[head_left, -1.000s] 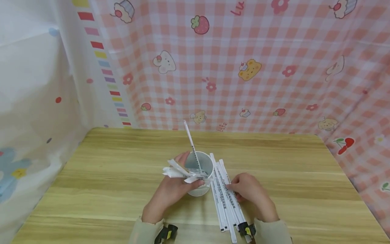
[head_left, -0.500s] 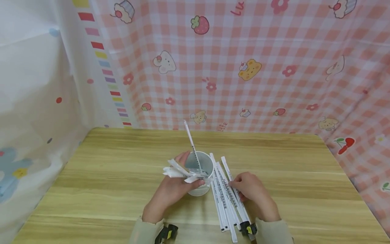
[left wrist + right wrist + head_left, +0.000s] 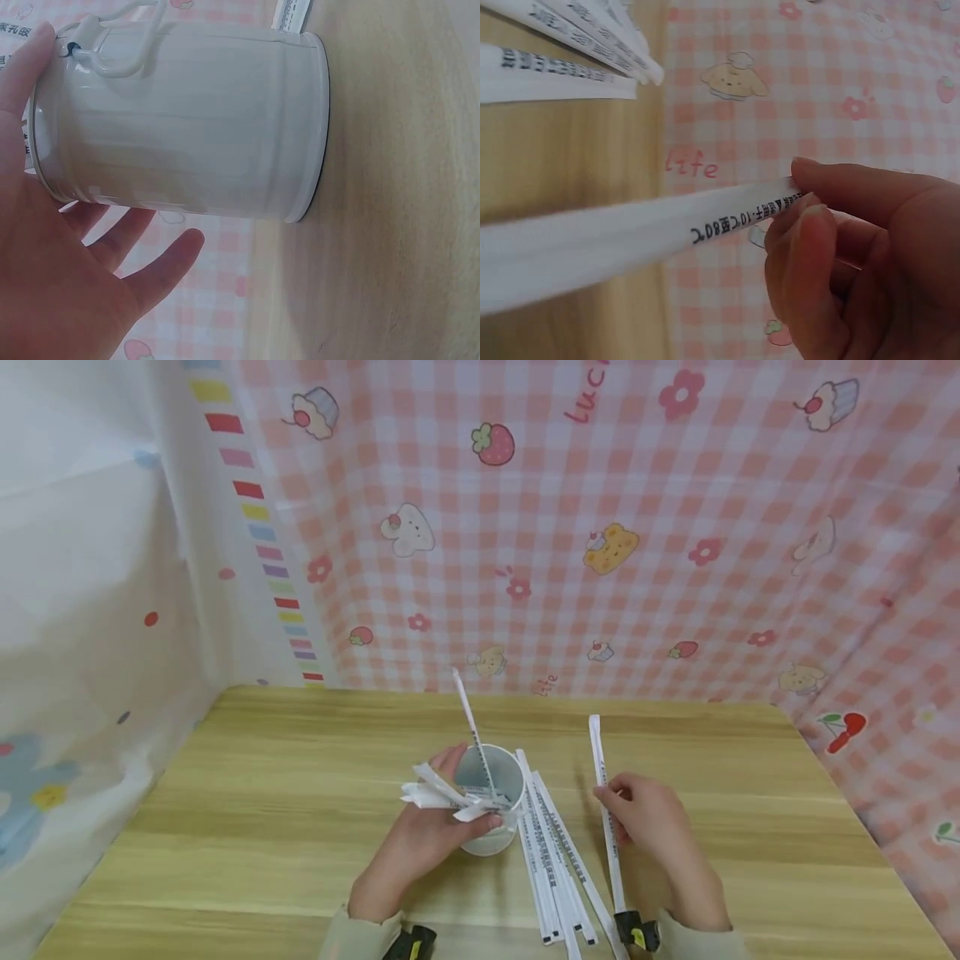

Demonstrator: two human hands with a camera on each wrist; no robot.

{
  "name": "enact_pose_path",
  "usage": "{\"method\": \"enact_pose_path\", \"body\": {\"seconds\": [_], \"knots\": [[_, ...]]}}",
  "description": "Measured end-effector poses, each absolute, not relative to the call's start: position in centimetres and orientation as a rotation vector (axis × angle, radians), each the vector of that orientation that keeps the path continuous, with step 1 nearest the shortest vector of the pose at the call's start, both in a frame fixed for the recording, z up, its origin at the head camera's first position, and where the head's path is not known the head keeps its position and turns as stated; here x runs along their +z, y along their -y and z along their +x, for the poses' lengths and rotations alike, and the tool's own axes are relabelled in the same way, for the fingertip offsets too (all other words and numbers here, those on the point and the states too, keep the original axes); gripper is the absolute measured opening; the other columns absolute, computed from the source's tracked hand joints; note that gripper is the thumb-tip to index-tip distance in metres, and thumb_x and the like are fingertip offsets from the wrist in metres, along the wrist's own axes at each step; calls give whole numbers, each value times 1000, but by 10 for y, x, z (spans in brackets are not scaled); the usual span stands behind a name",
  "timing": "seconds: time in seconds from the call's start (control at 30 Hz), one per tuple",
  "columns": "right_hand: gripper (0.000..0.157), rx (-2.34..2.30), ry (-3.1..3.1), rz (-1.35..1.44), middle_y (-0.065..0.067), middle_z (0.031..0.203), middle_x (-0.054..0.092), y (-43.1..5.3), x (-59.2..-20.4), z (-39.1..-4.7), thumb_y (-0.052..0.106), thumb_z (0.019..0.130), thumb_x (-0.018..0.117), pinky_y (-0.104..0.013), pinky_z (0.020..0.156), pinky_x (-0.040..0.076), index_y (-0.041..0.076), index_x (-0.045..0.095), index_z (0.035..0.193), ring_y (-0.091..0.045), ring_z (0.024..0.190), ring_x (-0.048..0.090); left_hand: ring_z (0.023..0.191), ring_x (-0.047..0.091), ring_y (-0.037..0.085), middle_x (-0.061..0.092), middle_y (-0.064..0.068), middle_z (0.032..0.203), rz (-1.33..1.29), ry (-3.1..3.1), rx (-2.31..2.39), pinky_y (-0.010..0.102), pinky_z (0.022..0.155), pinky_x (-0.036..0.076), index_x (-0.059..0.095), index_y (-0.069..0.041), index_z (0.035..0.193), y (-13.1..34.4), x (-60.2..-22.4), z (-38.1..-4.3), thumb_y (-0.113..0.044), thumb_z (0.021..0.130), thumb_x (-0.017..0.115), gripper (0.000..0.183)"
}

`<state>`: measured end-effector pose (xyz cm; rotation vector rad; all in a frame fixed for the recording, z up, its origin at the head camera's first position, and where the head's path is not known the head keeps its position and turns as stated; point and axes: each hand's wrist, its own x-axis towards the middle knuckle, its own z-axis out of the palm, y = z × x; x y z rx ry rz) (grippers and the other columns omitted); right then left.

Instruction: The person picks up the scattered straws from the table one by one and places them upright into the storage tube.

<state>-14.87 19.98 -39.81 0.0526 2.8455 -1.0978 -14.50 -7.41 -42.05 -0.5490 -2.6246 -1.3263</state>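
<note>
My left hand [image 3: 420, 847] grips a white metal pail [image 3: 180, 120] near its rim, thumb at the front and fingers around the far side. One paper-wrapped straw [image 3: 463, 695] stands tall in the pail, leaning back. Several white wrapped ends [image 3: 429, 795] lean out over the rim toward the left hand. Between thumb and fingertips, my right hand [image 3: 651, 818] pinches a single wrapped straw [image 3: 630, 232] with dark print. This straw is apart from the fanned pile of wrapped straws [image 3: 537, 839] lying right of the pail.
A wooden tabletop [image 3: 300, 760] lies under everything. Behind it hangs a pink checked cloth [image 3: 450, 560], with a white cloth [image 3: 82, 610] on the left. Dark straps [image 3: 636, 932] sit at both wrists.
My right hand has drawn one wrapped straw off the pile and moved it right. The left hand and pail stay in place. The head view has tilted slightly upward.
</note>
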Motion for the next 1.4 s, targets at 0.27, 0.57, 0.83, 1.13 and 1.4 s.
{"method": "enact_pose_path", "body": {"seconds": [0.27, 0.57, 0.83, 1.13, 1.4], "knots": [[32, -1152, -3044, -35, -3, 61, 54, -202, -373, -139, 40, 89, 51, -27, 43, 40, 10, 60, 95, -15, 47, 51, 122, 33, 22, 31, 3, 137, -553, 2615, -1334, 44, 96, 32, 28, -10, 139, 73, -423, -146, -57, 66, 68, 96], [5, -1481, -3419, -514, 8, 62, 57, -188, -351, -125, 15, 83, 63, -14, 41, 41, 10, 64, 85, -4, 47, 49, 122, 33, 21, 33, 3, 136, -553, 2597, -1349, 44, 97, 32, 28, -14, 139, 73, -422, -147, -52, 66, 71, 93], [8, -1842, -3468, -932, 0, 65, 62, -174, -336, -113, -1, 77, 66, -11, 44, 43, 2, 66, 84, -5, 51, 55, 123, 30, 20, 32, 3, 137, -550, 2602, -1346, 44, 98, 31, 28, -12, 139, 74, -423, -147, -57, 66, 68, 95], [20, -1800, -3449, -1264, 1, 71, 64, -152, -332, -103, 22, 85, 61, -11, 39, 39, 2, 67, 84, -3, 54, 56, 122, 33, 21, 31, 3, 137, -552, 2609, -1343, 45, 96, 33, 27, -11, 139, 73, -422, -148, -52, 67, 71, 94], [22, -1513, -3466, -1281, 4, 82, 65, -139, -344, -107, 28, 89, 55, -12, 49, 44, 9, 66, 92, -2, 58, 57, 120, 35, 22, 31, 3, 137, -558, 2605, -1340, 45, 95, 34, 27, -13, 139, 74, -423, -145, -53, 67, 70, 94]]}}
